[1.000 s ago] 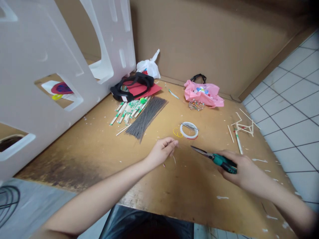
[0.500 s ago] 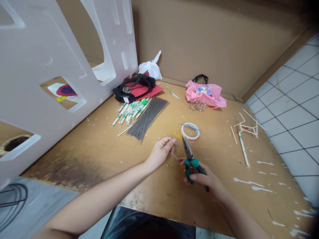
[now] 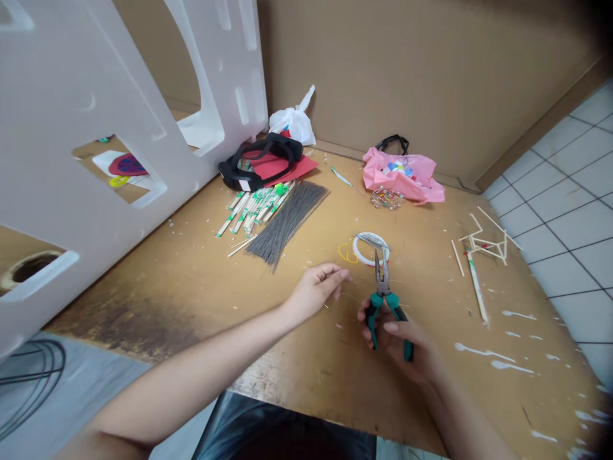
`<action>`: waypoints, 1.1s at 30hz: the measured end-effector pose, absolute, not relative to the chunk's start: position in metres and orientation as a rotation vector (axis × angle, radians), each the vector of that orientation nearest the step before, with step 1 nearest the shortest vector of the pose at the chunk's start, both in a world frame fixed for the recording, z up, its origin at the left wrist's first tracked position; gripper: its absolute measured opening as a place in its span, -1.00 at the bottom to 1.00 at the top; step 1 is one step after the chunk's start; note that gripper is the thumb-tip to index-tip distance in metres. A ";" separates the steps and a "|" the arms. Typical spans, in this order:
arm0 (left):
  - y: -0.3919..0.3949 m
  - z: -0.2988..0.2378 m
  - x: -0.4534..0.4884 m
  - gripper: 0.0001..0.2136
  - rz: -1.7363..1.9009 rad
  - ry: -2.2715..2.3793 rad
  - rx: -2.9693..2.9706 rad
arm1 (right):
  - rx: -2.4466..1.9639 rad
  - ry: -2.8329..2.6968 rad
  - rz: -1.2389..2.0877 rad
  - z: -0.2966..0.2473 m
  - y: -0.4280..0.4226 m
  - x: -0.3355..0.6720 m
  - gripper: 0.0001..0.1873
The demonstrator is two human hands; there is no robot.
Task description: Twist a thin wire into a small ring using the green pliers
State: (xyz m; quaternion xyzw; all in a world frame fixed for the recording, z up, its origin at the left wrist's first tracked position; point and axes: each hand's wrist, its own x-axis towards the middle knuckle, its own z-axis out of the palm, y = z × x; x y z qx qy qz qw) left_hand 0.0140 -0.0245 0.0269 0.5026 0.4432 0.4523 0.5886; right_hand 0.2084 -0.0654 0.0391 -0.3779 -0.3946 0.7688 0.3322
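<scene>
My left hand is closed in a pinch over the middle of the table. A thin wire seems to run out from its fingertips; it is faint and hard to follow. In my right hand I hold long-nose pliers with teal and black handles. Their jaws are apart and point away from me, with nothing seen between them. Just beyond the jaw tips lies a white ring with pieces of wire across it. Yellow thread lies at its left.
A bundle of grey wires lies by wrapped chopsticks and a black headset. Behind are a white bag and a pink bag. A stick frame lies right. A white plastic panel stands left.
My right hand has moved right with the pliers, away from my left hand, and their jaws have opened wider. The left hand keeps its pinch. The whole view has shifted slightly.
</scene>
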 end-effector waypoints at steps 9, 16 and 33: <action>-0.031 0.033 0.016 -0.77 0.901 1.023 1.304 | -0.994 -1.110 1.959 0.046 -0.063 0.218 -0.61; -0.028 0.032 0.014 -0.77 0.873 0.956 1.168 | -0.937 -1.037 2.022 0.045 -0.062 0.220 -0.63; -0.020 0.027 0.007 -0.78 0.813 0.584 0.600 | -0.930 -0.939 2.063 0.039 -0.062 0.218 -0.64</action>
